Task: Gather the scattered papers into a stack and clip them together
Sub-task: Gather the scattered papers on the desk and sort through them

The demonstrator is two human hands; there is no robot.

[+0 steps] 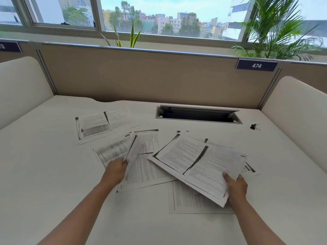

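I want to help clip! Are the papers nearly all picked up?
Not yet. Done: the right hand holds a partial stack. In hand: the left hand lifts one sheet. Left: several loose sheets lie on the desk, and the binder clip sits untouched far right.

Bright, even daylight comes through the windows [159, 18] ahead of me, leaving only faint shadows on the white desk [44, 165]. The sheet [135, 149] in my left hand [115, 171] is smeared; the stack [200, 161] in my right hand [236, 187] looks sharper. The wide lens bows the partition [141, 75].
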